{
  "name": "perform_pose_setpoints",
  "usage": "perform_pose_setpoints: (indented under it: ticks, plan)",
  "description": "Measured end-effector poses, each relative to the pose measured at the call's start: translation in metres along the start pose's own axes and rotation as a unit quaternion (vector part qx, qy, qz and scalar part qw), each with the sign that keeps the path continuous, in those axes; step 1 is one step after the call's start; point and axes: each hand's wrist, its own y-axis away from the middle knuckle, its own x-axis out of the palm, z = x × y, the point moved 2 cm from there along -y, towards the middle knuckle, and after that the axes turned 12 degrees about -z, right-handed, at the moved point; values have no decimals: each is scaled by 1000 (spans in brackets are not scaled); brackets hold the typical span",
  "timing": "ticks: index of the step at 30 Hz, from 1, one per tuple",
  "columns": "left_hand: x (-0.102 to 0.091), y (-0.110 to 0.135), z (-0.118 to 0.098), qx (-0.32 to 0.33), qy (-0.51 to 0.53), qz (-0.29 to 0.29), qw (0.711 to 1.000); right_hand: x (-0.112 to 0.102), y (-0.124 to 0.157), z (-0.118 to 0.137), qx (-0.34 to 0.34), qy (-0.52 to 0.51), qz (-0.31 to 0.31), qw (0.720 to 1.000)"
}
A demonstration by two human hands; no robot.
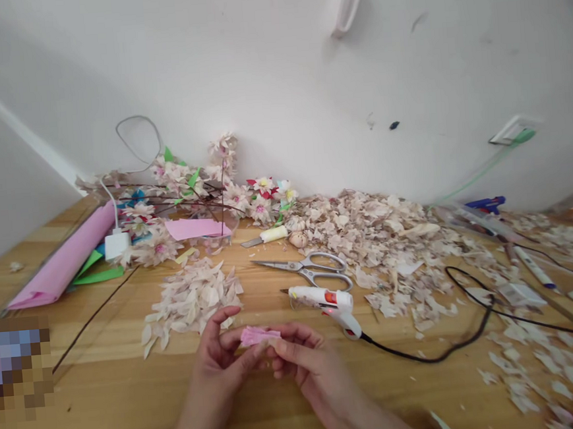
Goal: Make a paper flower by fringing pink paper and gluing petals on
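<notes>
We're watching through a single camera worn on the person's head, facing forward and down over the wooden tabletop (pixel 103 404). We're very close to the left hand (pixel 212 372) and right hand (pixel 311 371), low and central in our frame, with the pink paper (pixel 260 336) between them. From there, our view runs across the table to the white wall (pixel 255 65), which fills the upper half of the picture.

paper (pixel 259 335) between hands (pixel 219 365), petal pile (pixel 189 301) left, glue gun (pixel 320 302) right
</notes>
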Motion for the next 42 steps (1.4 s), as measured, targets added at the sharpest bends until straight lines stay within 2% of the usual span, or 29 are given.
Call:
perform_pose_setpoints:
  ticks: [7, 13, 23, 32, 37, 42]
  plan:
    - [-2, 1, 4, 4, 15, -1, 1000, 1, 2, 1, -8, -12, -18, 1000]
    - [-4, -3, 4, 29, 15, -1, 999, 1, 2, 1, 2, -29, 8, 1000]
    - [5, 6, -5, 8, 40, -15, 999, -1, 1, 2, 20, -30, 28, 999]
    - [-2, 0, -1, 13, 25, 12, 1000, -1, 2, 3, 29, -29, 38, 998]
    - [-3, 2, -1, 25, 37, 27, 999, -1, 2, 1, 5, 12, 38, 999]
    - [0, 5, -3, 3, 42, 39, 998, -2, 1, 5, -46, 131, 81, 987]
